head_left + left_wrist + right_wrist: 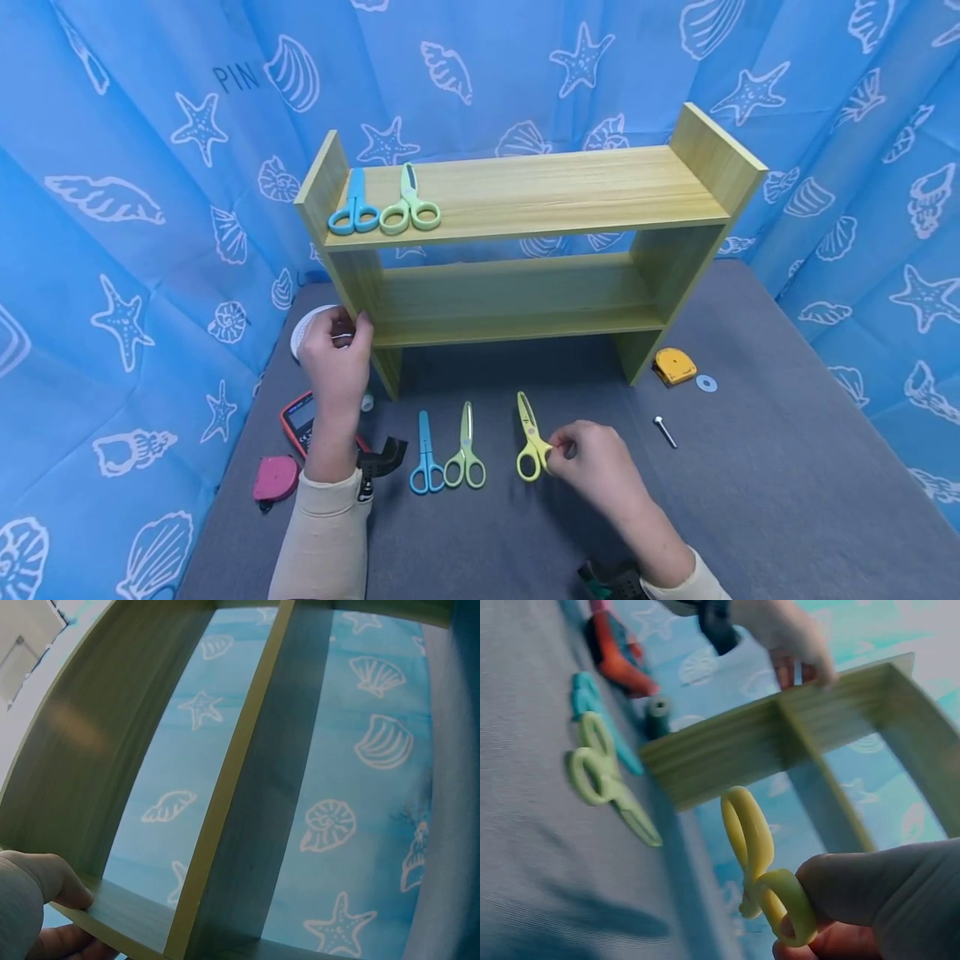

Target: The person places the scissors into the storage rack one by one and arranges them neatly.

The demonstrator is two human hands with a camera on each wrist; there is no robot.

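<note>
Far left, we see the left hand (337, 350) curled round the left upright of the wooden shelf (525, 196) — thumb inside, fingers outside, apparently to steady it. Blue scissors (426, 458) and green scissors (466, 454) lie flat on the grey mat (750, 492). Further right, the right hand (588, 458) pinches the yellow scissors (531, 442) by a handle loop — blades toward the shelf, just in front of it.

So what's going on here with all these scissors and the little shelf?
A person is working at a grey table with a small wooden two-tier shelf. Their left hand grips the shelf's left upright, while their right hand pinches the handle of a pair of yellow plastic scissors on the table. A blue pair and a green pair lie beside it. Another blue pair and green pair already lie on the top shelf.
</note>
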